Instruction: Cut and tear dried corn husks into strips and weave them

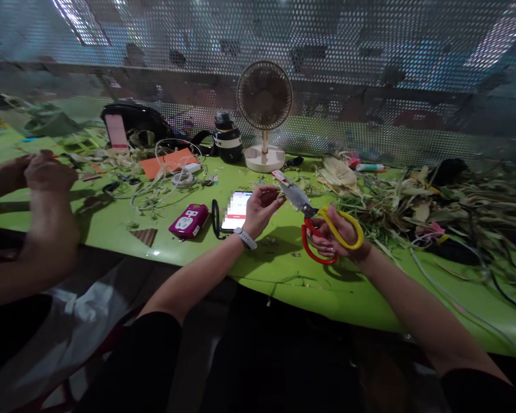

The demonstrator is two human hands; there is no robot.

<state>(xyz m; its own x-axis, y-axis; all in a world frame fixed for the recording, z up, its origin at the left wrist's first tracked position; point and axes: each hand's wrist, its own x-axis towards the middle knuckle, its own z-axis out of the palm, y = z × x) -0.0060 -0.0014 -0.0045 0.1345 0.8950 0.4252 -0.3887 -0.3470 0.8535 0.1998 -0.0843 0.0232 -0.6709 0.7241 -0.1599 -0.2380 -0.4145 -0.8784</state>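
My right hand [341, 232] holds large scissors [309, 211] with one yellow and one red handle loop; the blades point up and to the left. My left hand [261, 211], with a light band at the wrist, is closed near the blade tips, thumb and fingers together. A small pale green bit shows at its fingertips, too small to make out clearly. Beneath and left of that hand lies a lit phone [236, 211] on the green table [279, 272]. Small plant scraps are scattered around.
A fan [264, 112] and a dark bottle [227, 137] stand behind. A purple case [189, 221] lies left, a heap of dry leaves [395, 201] right. Another person's hands [47, 172] are at far left. Cables cross the right side.
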